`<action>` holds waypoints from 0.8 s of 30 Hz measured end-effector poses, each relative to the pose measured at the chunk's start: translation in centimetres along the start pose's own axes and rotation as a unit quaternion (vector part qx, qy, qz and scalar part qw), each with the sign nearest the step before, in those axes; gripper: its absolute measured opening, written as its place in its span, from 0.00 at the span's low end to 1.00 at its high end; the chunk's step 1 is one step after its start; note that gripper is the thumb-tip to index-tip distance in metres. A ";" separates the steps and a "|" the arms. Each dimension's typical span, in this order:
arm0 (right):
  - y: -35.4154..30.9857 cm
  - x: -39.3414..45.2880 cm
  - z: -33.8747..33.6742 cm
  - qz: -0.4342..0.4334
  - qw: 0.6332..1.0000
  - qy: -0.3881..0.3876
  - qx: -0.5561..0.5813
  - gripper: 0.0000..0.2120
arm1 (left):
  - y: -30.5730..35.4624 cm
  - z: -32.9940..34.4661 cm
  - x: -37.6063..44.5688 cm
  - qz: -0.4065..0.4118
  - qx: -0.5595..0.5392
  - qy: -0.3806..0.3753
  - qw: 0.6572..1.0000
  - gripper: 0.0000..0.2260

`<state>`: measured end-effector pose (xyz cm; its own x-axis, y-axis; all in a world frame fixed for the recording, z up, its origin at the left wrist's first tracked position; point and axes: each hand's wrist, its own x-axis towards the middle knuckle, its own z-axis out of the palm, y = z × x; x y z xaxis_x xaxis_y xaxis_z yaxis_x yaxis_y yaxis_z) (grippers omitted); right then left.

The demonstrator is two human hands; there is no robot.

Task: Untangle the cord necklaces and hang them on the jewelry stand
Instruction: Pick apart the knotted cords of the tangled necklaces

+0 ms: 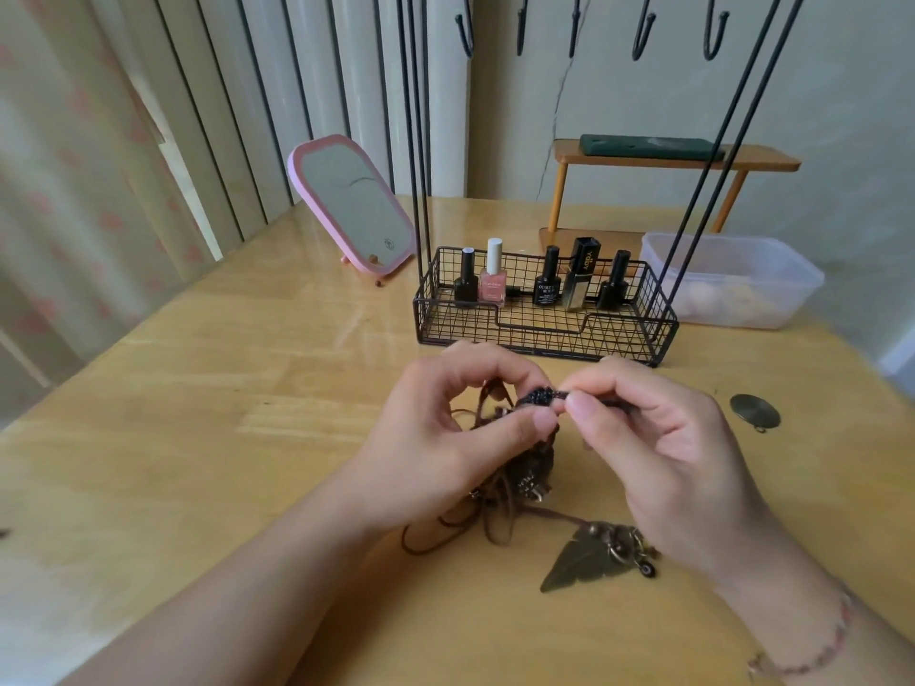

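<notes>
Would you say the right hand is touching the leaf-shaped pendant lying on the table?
Apart. The head view shows the right hand raised, pinching the dark knotted cord, with bare table visible between it and the leaf pendant.

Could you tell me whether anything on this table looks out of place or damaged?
A round bronze pendant lies alone on the table, right of the hands and apart from the tangled cords; I cannot tell whether it came off. A crack runs down the wall behind the stand. Nothing looks spilled.

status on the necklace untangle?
Left hand and right hand both pinching black knotted cord. Brown cords tangled on table. Stand hooks bare. Nothing blocking.
</notes>
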<state>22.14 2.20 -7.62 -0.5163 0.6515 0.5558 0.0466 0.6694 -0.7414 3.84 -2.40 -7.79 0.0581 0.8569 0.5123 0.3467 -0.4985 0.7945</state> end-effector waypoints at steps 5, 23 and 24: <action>-0.3 0.0 -0.2 0.002 0.999 0.030 -0.027 0.12 | 0.4 -0.5 0.0 -0.008 -0.042 -0.030 0.999 0.08; -0.7 0.0 -1.2 0.069 0.994 -0.072 -0.047 0.07 | 0.5 -0.8 0.0 0.030 -0.011 -0.051 0.998 0.11; -0.7 0.0 -1.2 0.072 0.993 -0.079 -0.055 0.07 | 0.4 -0.8 -0.1 0.024 -0.009 -0.050 0.998 0.09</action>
<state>23.11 2.16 -6.62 -0.6241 0.6853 0.3754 0.2187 0.6145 -0.7580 3.24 -2.77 -7.22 0.1680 0.8406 0.5150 0.3237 -0.5405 0.7766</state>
